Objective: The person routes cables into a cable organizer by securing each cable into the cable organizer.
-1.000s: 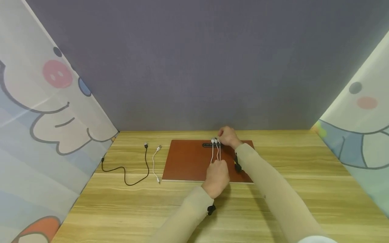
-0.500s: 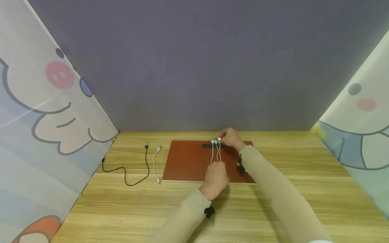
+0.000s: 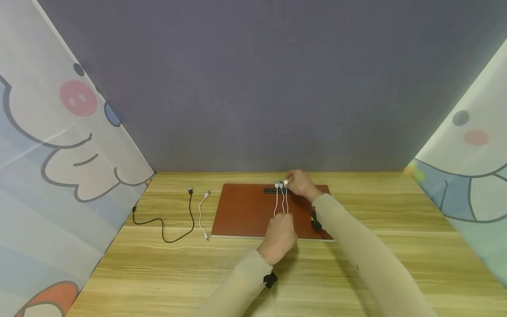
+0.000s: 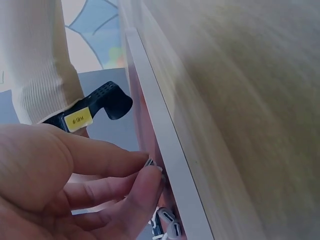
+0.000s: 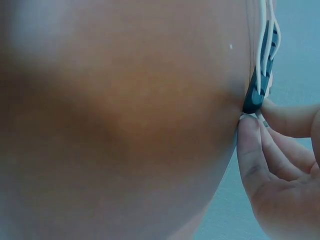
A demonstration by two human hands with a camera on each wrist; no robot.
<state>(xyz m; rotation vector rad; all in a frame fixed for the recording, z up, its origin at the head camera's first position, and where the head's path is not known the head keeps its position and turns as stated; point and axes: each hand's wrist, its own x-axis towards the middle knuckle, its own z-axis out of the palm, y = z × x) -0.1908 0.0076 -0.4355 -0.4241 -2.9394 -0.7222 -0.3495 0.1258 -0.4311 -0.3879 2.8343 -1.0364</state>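
Small shift: right hand [image 3: 300, 183] edged off slightly, baring more of the rightmost white cable [image 3: 287, 203]; fingers pinch its plug [image 3: 286, 182] at the holder's [image 3: 271, 191] right end. Left hand [image 3: 278, 235], in front of holder, still pinches a cable tip [image 4: 150, 162]. Cable likely unsettled.

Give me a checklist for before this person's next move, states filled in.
1. Left hand pinching a small connector: ok.
2. Right hand at the right end of the black holder: ok.
3. What the right hand's fingers grip: cannot tell, contact partly hidden.
4. Three white cables seated in slots: cannot tell, too small.
5. Black holder on the brown board: ok, near its far edge.
6. Black cable and short white cable off the board: ok, both on the table.
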